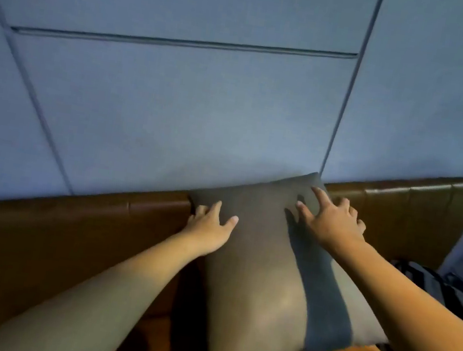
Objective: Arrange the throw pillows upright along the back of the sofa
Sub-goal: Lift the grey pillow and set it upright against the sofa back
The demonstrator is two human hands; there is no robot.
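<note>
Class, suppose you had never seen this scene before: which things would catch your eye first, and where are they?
First, the large grey pillow in the centre, leaning against the brown sofa back. Next, the two bare hands on its upper part: the left hand at its top left corner, the right hand spread near its top right. Behind, a blue panelled wall fills the upper picture.

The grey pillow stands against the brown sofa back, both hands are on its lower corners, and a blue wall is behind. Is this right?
Not quite. In the head view the left hand and right hand are on the upper corners of the grey pillow, not the lower ones. The rest is right.
</note>
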